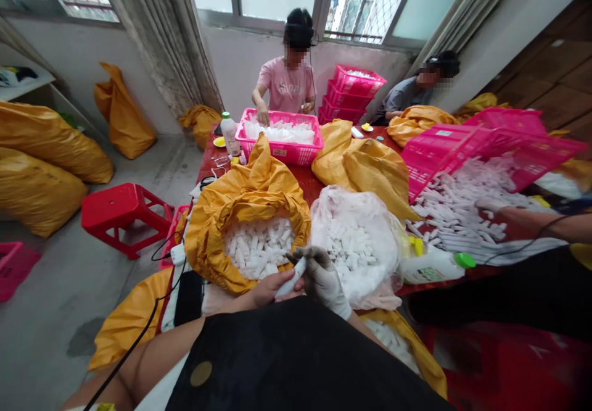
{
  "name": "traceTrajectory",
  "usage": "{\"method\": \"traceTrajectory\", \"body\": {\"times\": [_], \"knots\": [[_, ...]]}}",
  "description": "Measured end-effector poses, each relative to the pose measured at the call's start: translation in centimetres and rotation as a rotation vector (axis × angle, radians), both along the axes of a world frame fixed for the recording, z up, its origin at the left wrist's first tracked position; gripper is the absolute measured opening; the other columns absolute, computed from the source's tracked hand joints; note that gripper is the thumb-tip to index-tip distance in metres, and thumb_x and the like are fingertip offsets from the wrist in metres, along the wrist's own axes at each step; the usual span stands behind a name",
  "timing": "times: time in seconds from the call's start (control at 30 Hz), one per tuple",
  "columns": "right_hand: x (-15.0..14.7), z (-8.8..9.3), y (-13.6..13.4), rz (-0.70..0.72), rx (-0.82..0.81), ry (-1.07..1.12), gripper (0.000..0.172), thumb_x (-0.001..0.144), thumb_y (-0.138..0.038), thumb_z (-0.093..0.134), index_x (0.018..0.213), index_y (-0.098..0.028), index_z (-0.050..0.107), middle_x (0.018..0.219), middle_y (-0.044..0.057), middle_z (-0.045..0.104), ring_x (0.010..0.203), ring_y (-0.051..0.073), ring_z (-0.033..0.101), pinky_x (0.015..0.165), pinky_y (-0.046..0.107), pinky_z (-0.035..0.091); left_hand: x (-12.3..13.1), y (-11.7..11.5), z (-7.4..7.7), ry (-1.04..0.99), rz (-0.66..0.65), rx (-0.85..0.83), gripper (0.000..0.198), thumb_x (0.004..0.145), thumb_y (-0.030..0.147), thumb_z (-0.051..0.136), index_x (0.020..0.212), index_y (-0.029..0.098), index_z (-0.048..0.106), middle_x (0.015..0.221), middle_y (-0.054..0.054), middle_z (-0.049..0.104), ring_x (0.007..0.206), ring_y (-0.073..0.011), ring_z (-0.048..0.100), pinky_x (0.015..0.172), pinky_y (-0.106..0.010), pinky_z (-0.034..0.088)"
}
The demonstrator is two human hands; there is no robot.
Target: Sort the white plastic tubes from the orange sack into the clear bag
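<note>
Well, one white plastic tube [292, 277] sits gripped in the nearly closed left hand [277, 287], while the gloved right hand [321, 278] pinches its end. Just beyond that tube lie one yellow sack [203, 232] and one clear plastic bag [356, 226], both brimming with too many tubes [256, 247] to count, so plenty is left; what has been done to any tube cannot be told.

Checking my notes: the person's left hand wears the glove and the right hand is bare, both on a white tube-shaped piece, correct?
No, the sides are swapped: the right hand is the gloved one and the left hand is bare, as the head view shows. Both are on the white tube-shaped piece.
</note>
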State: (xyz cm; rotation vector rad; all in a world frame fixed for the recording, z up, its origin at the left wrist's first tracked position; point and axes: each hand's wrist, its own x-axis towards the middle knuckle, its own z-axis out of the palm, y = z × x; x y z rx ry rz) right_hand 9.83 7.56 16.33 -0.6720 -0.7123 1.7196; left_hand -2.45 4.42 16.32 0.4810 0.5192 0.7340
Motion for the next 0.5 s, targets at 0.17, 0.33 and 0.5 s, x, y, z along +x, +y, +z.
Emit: {"method": "traceTrajectory", "body": {"times": [0.17, 0.33, 0.5], "knots": [[0.2, 1.2, 0.1, -0.08, -0.026, -0.007, 0.027, 0.062, -0.034, 0.08, 0.076, -0.028, 0.058, 0.074, -0.007, 0.066, 0.075, 0.014, 0.066, 0.084, 0.041, 0.054, 0.6, 0.4, -0.3, -0.108, -0.107, -0.024, 0.039, 0.077, 0.056, 0.051, 0.067, 0.02, 0.041, 0.032, 0.01, 0.022, 0.034, -0.0088, 0.015, 0.043, -0.022, 0.019], [0.7, 1.5, 0.0, -0.113, -0.038, -0.095, 0.036, 0.06, -0.041, 0.08, 0.077, -0.027, 0.052, 0.077, -0.004, 0.066, 0.077, 0.018, 0.068, 0.081, 0.044, 0.054, 0.7, 0.9, -1.5, -0.137, -0.172, -0.011, 0.04, 0.075, 0.058, 0.05, 0.066, 0.021, 0.038, 0.031, 0.011, 0.021, 0.031, -0.0085, 0.012, 0.041, -0.024, 0.014], [0.8, 1.6, -0.1, -0.086, -0.015, -0.052, 0.03, 0.063, -0.037, 0.079, 0.076, -0.027, 0.053, 0.079, -0.005, 0.065, 0.083, 0.017, 0.067, 0.084, 0.041, 0.053, 0.6, 1.3, -2.1, -0.113, -0.2, 0.037, 0.04, 0.078, 0.059, 0.043, 0.066, 0.021, 0.038, 0.029, 0.013, 0.019, 0.024, -0.0065, 0.009, 0.037, -0.025, 0.009]]}}
